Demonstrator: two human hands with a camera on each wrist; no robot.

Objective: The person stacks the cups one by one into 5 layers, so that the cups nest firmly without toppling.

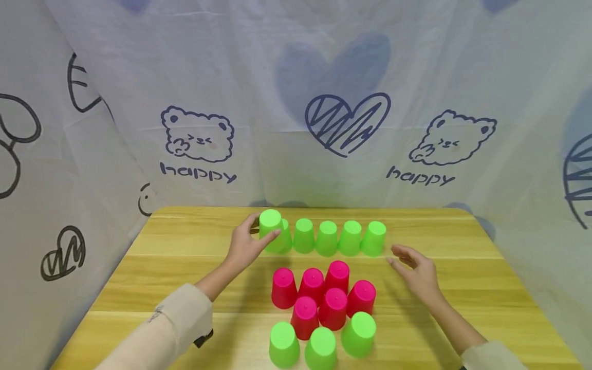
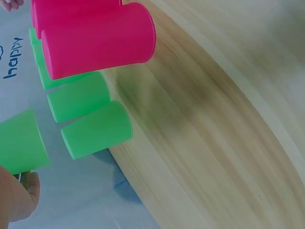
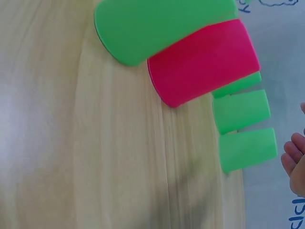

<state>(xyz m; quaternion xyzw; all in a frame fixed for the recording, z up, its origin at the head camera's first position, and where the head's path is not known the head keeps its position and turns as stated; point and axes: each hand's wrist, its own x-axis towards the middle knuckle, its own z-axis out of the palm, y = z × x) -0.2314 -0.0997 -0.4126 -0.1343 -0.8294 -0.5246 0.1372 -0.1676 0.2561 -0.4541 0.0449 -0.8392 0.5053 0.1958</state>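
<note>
My left hand (image 1: 244, 243) grips an upside-down green cup (image 1: 269, 226) at the left end of the back row, thumb along its near side. In the head view this cup overlaps the leftmost of several upside-down green cups (image 1: 303, 236) lined up across the table. The left wrist view shows the held cup (image 2: 21, 145) off the wood, with fingers under its side. Past the row's right end, my right hand (image 1: 422, 275) hovers over the table with relaxed fingers and holds nothing. The rightmost cup (image 1: 373, 239) is nearest to it.
Several upside-down red cups (image 1: 283, 289) stand in a loose cluster mid-table. Three green cups (image 1: 320, 349) stand in front of them, nearer the person. Behind the wooden table (image 1: 185, 231) hangs a pale cloth (image 1: 259, 144) printed with bears and hearts.
</note>
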